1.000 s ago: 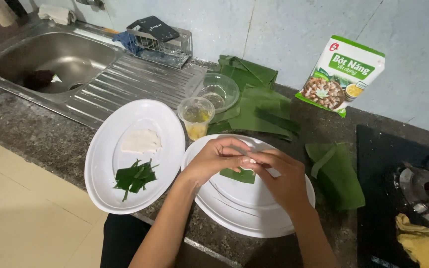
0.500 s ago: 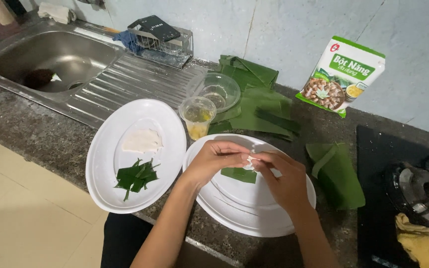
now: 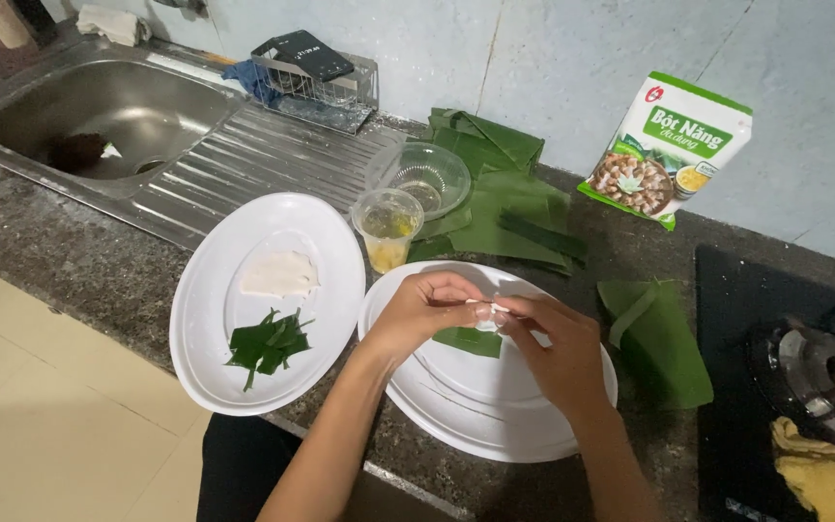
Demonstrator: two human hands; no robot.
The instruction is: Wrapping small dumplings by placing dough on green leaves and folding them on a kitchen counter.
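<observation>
My left hand [image 3: 422,309] and my right hand [image 3: 553,343] meet over a white oval plate [image 3: 475,416], both pinching a small white lump of dough [image 3: 488,312] between their fingertips. Under the hands a small green leaf piece [image 3: 469,340] lies on that plate. A second white oval plate [image 3: 215,290] to the left carries a flat white dough sheet [image 3: 279,275] and a small pile of cut green leaf strips [image 3: 268,342].
A plastic cup of yellowish liquid [image 3: 387,227] and a clear bowl [image 3: 424,179] stand behind the plates beside banana leaves [image 3: 504,208]. A folded leaf [image 3: 657,338] lies right. A flour packet [image 3: 669,150] leans on the wall. The sink [image 3: 89,121] is left, a gas stove [image 3: 814,377] right.
My hands have kept working the white lump over the plate with only small finger movements. Nothing else has moved.
</observation>
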